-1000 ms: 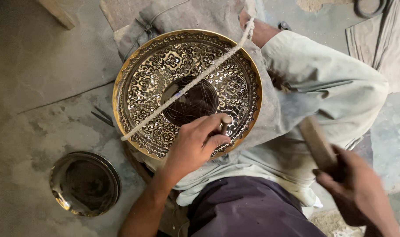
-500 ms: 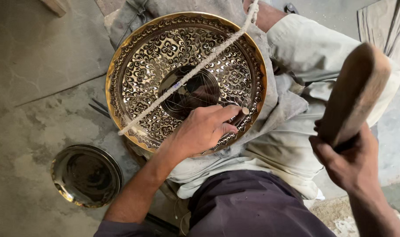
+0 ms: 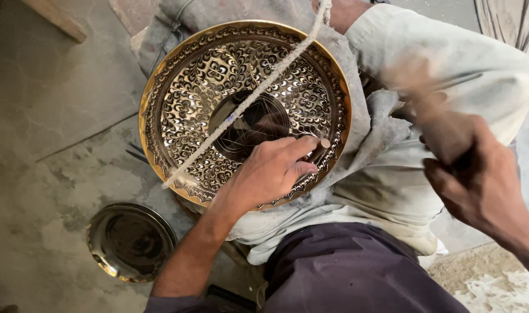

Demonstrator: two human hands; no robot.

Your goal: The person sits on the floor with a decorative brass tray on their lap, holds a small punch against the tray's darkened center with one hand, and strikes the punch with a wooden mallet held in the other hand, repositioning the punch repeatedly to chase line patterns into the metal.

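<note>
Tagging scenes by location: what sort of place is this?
Probably a floor-level metal engraving workshop. An ornate engraved brass plate rests on the seated person's cloth-covered lap, the left hand holds a chisel-like punch on it, and a smaller metal dish sits on the stained concrete floor.

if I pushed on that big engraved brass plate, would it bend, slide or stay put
The brass plate looks like rigid metal, so it would probably not flex. A cord stretched across it and the left hand pressing on its rim likely keep it from sliding. It rests tilted on cloth, which probably adds grip.
</note>
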